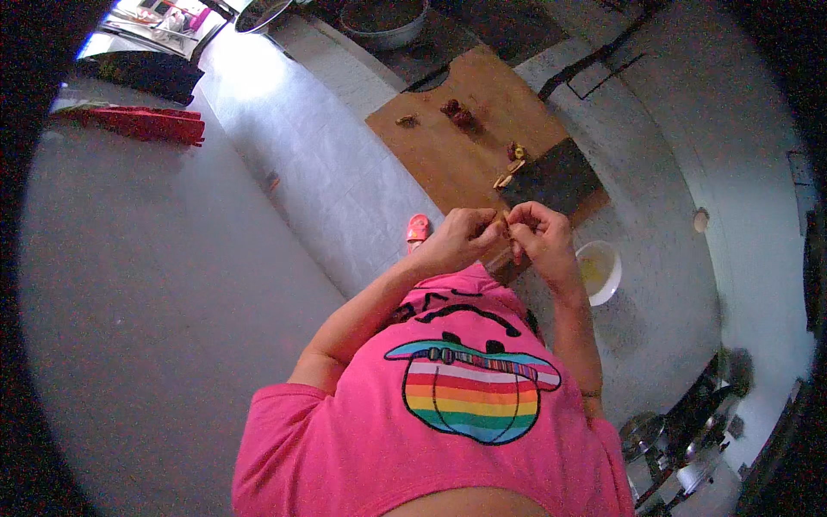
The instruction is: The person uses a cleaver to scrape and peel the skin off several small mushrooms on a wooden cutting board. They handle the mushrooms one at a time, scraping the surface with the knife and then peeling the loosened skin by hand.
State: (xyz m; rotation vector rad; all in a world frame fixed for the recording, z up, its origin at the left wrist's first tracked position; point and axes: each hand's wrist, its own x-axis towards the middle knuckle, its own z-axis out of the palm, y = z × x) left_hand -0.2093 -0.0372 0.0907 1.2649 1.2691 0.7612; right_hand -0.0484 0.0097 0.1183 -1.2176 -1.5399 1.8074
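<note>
My left hand [466, 234] and my right hand [541, 238] meet over the near edge of a wooden cutting board [426, 148]. Their fingertips pinch a small yellowish piece of food [505, 217], mostly hidden by the fingers. On the board beyond them lie a few pale slices [509, 176] and a small yellow-and-dark piece [517, 152]. A dark rectangular slab [555, 178], perhaps a cleaver blade, rests beside these. Farther off are a clump of dark red pieces [459, 116] and a small brownish bit [407, 121]; their exact kind is unclear.
Right of my right hand stands a white bowl [601, 273] with something yellowish inside. A large basin [384, 26] sits past the board. Metal cookware [698, 446] is at the lower right. On the left are the tiled floor [310, 136] and a red object [142, 125].
</note>
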